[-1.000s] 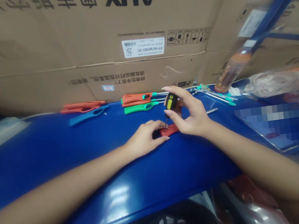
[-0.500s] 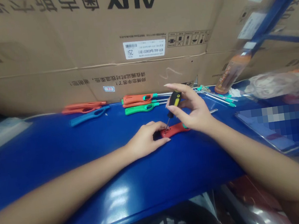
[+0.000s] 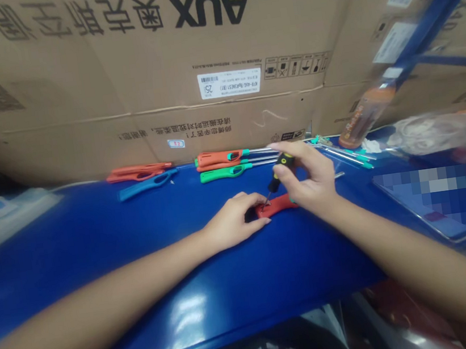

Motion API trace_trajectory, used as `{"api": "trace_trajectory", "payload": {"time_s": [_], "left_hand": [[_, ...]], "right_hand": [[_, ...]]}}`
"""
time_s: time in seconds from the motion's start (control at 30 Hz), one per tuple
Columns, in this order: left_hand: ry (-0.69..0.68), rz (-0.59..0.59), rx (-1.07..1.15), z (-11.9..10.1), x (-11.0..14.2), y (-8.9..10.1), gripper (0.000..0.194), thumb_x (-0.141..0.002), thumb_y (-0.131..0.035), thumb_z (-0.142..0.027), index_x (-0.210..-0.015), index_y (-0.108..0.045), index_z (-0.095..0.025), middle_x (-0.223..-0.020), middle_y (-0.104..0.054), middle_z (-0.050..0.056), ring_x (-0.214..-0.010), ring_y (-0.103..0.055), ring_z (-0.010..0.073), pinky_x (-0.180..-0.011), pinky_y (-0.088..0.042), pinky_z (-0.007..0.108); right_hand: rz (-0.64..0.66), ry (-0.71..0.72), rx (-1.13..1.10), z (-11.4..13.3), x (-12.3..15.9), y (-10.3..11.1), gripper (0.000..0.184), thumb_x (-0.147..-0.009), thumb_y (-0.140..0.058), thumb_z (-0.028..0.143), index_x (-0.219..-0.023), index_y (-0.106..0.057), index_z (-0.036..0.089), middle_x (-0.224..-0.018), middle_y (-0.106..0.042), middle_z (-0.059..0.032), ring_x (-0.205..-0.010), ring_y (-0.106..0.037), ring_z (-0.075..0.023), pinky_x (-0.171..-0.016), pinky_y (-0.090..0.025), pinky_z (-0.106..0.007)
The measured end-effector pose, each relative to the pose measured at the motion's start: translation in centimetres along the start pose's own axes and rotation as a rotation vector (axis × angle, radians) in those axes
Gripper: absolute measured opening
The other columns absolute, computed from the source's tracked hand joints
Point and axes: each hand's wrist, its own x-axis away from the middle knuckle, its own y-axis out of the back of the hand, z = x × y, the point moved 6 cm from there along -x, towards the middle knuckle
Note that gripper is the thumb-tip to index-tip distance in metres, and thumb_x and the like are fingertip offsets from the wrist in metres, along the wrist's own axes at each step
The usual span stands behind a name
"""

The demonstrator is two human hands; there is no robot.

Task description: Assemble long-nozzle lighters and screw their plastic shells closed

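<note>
A red lighter-shaped handle point(image 3: 278, 205) lies on the blue table point(image 3: 140, 249) in front of me. My left hand point(image 3: 233, 220) rests curled on its left end and pins it down. My right hand point(image 3: 308, 179) pinches a small black and yellow screwdriver point(image 3: 279, 171), tilted, with its tip set on the red handle between both hands.
Orange, green and blue lighter handles point(image 3: 221, 164) with metal rods lie in a row at the table's back. More orange and blue handles point(image 3: 143, 178) lie left of them. Large cardboard boxes point(image 3: 158, 64) wall off the back. A flat phone-like slab point(image 3: 429, 200) lies right, a plastic bag point(image 3: 442, 132) behind it.
My right hand has tilted the screwdriver's handle further to the right, with the tip staying on the red handle. The view has shifted slightly down and right. My left hand has held still.
</note>
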Motion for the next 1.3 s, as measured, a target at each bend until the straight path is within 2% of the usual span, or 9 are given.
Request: {"api": "trace_trajectory", "payload": {"time_s": [0.13,0.3,0.47,0.67,0.83,0.9,1.03,1.2,1.3], "left_hand": [[-0.001,0.011,-0.028,-0.2,0.0,0.0,0.030,-0.087,-0.073,-0.029,-0.115,-0.065,-0.021,-0.104,-0.071,0.005,-0.095,-0.064,0.0227,-0.088,-0.051,0.036],[-0.008,0.002,-0.029,-0.3,0.1,0.1,0.031,-0.087,-0.072,-0.028,-0.117,-0.064,-0.021,-0.103,-0.071,0.005,-0.096,-0.064,0.0226,-0.090,-0.051,0.037],[-0.014,0.009,-0.009,-0.3,0.1,0.0,0.030,-0.088,-0.072,-0.028,-0.115,-0.064,-0.020,-0.110,-0.072,0.006,-0.100,-0.064,0.0234,-0.092,-0.051,0.038],[-0.031,-0.003,0.004,-0.2,0.1,0.0,0.032,-0.087,-0.073,-0.027,-0.118,-0.065,-0.020,-0.112,-0.072,0.007,-0.101,-0.065,0.0232,-0.094,-0.051,0.039],[-0.047,0.002,0.004,-0.3,0.0,0.0,0.033,-0.087,-0.072,-0.026,-0.119,-0.067,-0.020,-0.110,-0.074,0.006,-0.101,-0.065,0.0230,-0.095,-0.050,0.039],[-0.051,0.005,0.004,-0.3,0.0,-0.1,0.033,-0.088,-0.072,-0.026,-0.119,-0.067,-0.019,-0.111,-0.074,0.007,-0.100,-0.065,0.0229,-0.096,-0.050,0.039],[-0.042,-0.014,-0.004,-0.2,0.1,0.0,0.034,-0.087,-0.072,-0.027,-0.120,-0.066,-0.019,-0.114,-0.073,0.008,-0.103,-0.065,0.0231,-0.095,-0.051,0.039],[-0.022,-0.008,-0.010,-0.2,0.1,0.0,0.032,-0.087,-0.072,-0.027,-0.118,-0.067,-0.021,-0.105,-0.073,0.006,-0.099,-0.066,0.0226,-0.091,-0.052,0.037],[-0.020,-0.010,-0.010,-0.4,0.1,0.1,0.032,-0.087,-0.073,-0.026,-0.118,-0.067,-0.020,-0.105,-0.073,0.006,-0.097,-0.066,0.0229,-0.091,-0.053,0.038]], "right_hand": [[0.232,-0.154,-0.256,-0.5,0.0,-1.7,0.038,-0.103,-0.047,0.038,-0.138,-0.055,0.028,-0.109,-0.071,-0.0063,-0.061,-0.061,-0.0118,-0.050,-0.054,-0.026],[0.095,0.060,-0.051,0.5,-0.4,-0.3,0.025,-0.089,-0.071,0.037,-0.112,-0.068,0.025,-0.101,-0.072,-0.0055,-0.079,-0.068,-0.0181,-0.072,-0.060,-0.033],[0.442,-0.108,-0.316,-0.1,-0.2,-1.7,0.039,-0.107,-0.037,0.036,-0.144,-0.046,0.029,-0.123,-0.068,-0.0077,-0.057,-0.060,-0.0089,-0.055,-0.056,-0.026],[0.043,0.042,0.006,0.1,-0.5,0.5,0.031,-0.086,-0.074,0.043,-0.111,-0.070,0.026,-0.091,-0.073,-0.0031,-0.060,-0.060,-0.0136,-0.058,-0.056,-0.030],[0.317,-0.170,-0.272,-1.1,-0.1,-1.8,0.044,-0.106,-0.036,0.043,-0.146,-0.045,0.028,-0.113,-0.071,-0.0072,-0.046,-0.055,-0.0082,-0.044,-0.052,-0.025],[0.254,-0.172,-0.281,-1.2,-0.2,-1.6,0.040,-0.102,-0.047,0.043,-0.138,-0.053,0.026,-0.108,-0.071,-0.0064,-0.048,-0.055,-0.0078,-0.042,-0.050,-0.023],[0.032,0.040,-0.022,-0.5,-0.4,0.1,0.024,-0.091,-0.068,0.037,-0.111,-0.070,0.024,-0.092,-0.070,-0.0042,-0.065,-0.062,-0.0148,-0.058,-0.056,-0.030],[0.343,-0.050,-0.170,-0.5,-0.2,-1.1,0.042,-0.105,-0.037,0.034,-0.145,-0.052,0.034,-0.126,-0.066,-0.0057,-0.060,-0.060,-0.0114,-0.058,-0.057,-0.032],[0.221,-0.016,-0.056,0.0,-0.3,-0.7,0.048,-0.096,-0.059,0.042,-0.144,-0.055,0.035,-0.105,-0.071,-0.0048,-0.066,-0.062,-0.0168,-0.061,-0.057,-0.035]]}}
